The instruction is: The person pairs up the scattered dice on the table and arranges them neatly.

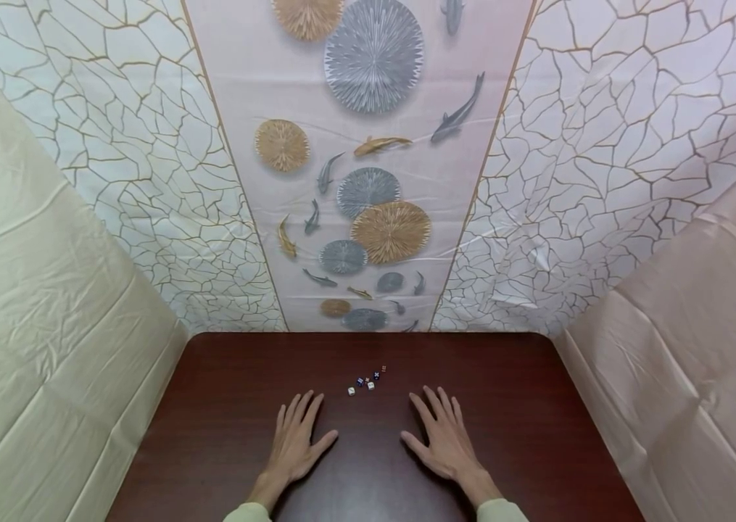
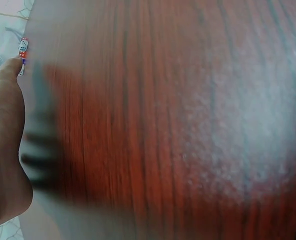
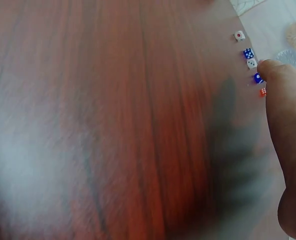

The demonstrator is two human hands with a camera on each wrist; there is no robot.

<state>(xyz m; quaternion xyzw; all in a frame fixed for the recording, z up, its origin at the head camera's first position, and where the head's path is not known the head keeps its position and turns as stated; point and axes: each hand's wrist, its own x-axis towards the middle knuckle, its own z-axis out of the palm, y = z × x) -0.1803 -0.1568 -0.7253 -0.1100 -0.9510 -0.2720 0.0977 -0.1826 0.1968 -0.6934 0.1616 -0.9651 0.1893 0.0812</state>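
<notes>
Several small dice lie in a loose cluster on the tabletop, near the middle toward the back. A white die (image 1: 351, 391) is at the left end, with another white die (image 1: 370, 386) to its right. One blue die (image 1: 360, 381) and a second blue die (image 1: 377, 375) are among them, and a red die (image 1: 383, 368) is farthest back. My left hand (image 1: 292, 438), palm down with fingers spread, is left of the dice. On the other side my right hand (image 1: 447, 438) mirrors it, thumb pointing inward. Neither hand touches a die or holds anything.
The dark reddish-brown wooden table (image 1: 230, 377) has rounded back corners. Behind it hangs a patterned cloth (image 1: 368, 217) with fish and round leaves. Plain beige cloth (image 1: 48, 304) walls in the left side, and a similar cloth (image 1: 681, 326) the right.
</notes>
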